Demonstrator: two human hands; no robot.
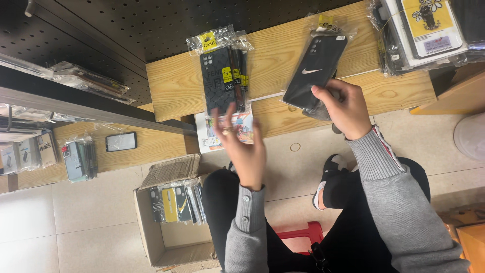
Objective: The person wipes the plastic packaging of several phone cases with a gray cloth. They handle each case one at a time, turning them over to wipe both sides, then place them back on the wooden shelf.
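Head view: looked down on a seated person in grey sleeves at a low wooden shelf
Right hand: the right hand sat at about two o'clock from the knees; fingers curled and closed on the lower end of a black phone case in a clear sleeve; the case tilted up toward one o'clock over the shelf
Left hand: the left hand hovered at eleven o'clock; blurred, fingers spread and loosely open; whether it touched anything I could not tell
Nearest stack: a bundle of bagged cases lay on the shelf at twelve o'clock from that hand, just beside its fingertips
Under the hand: a colourful printed case lay partly hidden
Floor, eight o'clock: a cardboard box held more cases standing on edge
Far left, nine o'clock: a loose dark case lay on a lower board
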